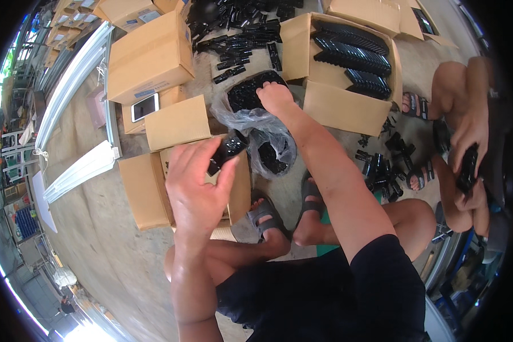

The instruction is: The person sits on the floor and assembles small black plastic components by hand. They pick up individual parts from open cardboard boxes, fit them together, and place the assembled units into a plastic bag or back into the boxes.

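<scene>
My left hand [195, 181] is closed around a glossy black plastic part [232, 146], short and hollow-looking at its near end. It is held above an open cardboard box [145, 191] on the floor. Farther off, my right hand [276, 98] dips its fingertips into a clear plastic bag [239, 118] filled with small black pieces [244, 91]. Those fingers are bunched together, and whatever they pinch is hidden. Another bag bulge with black pieces [273, 157] lies just nearer to me.
An open carton [350, 108] at the far right holds rows of black parts. More black parts [239, 43] lie heaped at the back. A white phone [145, 107] rests on a box at left. At right, a co-worker's hands [470, 137] hold a black part, near loose parts [385, 171].
</scene>
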{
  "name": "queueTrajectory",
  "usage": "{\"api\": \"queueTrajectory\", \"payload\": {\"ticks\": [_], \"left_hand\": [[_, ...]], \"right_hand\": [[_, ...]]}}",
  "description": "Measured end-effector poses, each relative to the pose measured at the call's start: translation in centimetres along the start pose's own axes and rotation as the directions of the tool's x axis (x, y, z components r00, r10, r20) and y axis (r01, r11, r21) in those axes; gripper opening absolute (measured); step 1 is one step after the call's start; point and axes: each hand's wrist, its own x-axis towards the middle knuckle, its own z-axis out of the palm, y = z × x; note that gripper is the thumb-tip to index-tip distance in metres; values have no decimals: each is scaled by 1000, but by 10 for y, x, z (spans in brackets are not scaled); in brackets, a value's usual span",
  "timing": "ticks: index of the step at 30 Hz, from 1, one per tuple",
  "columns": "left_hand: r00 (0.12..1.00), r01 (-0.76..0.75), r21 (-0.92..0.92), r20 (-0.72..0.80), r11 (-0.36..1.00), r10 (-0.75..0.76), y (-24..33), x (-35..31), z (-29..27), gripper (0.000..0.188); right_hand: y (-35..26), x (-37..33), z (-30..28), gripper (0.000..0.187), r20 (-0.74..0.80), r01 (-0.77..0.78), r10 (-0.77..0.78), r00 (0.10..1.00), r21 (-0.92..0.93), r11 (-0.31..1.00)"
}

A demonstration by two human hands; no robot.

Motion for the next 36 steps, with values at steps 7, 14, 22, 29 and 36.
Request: {"api": "queueTrajectory", "payload": {"ticks": [7,14,22,29,36], "left_hand": [[1000,10,-20,-4,1000,-10,-10,8,28,36],[968,244,-196,100,950,-228,2,13,38,35],[995,95,-170,8,981,-95,66,7,34,35],[992,-129,-107,5,986,130,118,-24,43,38],[972,-201,-35,120,979,204,120,-43,46,37]], "right_hand": [[3,15,1,21,-51,-36,46,998,174,984],[14,-64,-72,20,206,-38,337,919,895,-444],[35,-192,-198,17,112,80,291,950,814,-576],[49,-273,-276,20,-64,85,298,952,995,-57],[7,-298,-324,12,-269,110,168,948,777,619]]}}
